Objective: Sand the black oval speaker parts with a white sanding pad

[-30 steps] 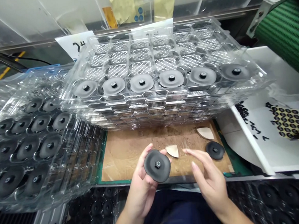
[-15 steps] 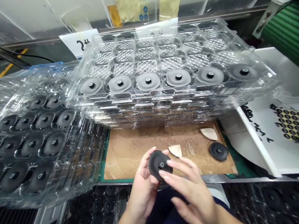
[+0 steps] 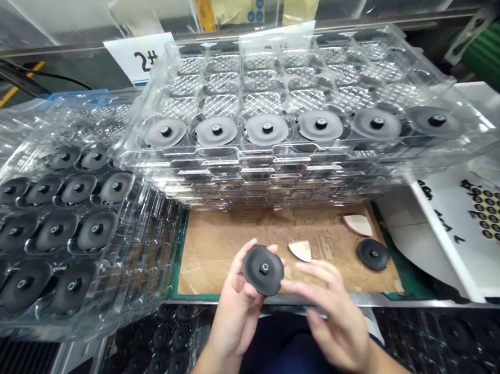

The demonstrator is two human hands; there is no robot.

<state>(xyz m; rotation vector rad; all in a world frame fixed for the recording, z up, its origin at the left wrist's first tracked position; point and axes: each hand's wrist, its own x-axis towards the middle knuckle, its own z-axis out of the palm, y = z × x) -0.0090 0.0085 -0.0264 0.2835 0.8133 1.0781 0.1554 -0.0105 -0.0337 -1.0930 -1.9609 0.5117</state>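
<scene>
Black rubber disc (image 3: 259,278) with a central stud, held above a cardboard sheet (image 3: 220,253), its rim clamped between the curled fingers and thumb of the left hand (image 3: 236,317). Right hand (image 3: 337,323) open, fingers spread, just beside the disc, not touching. Rim hold leaves the face unobstructed; best kept so. Second disc (image 3: 373,254) lies on the cardboard.

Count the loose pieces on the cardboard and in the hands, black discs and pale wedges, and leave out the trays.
Black discs: 2, the held disc in the left hand and the lying disc on the cardboard
Pale wedges: 2, the near wedge and the far wedge
Total: 4
</scene>
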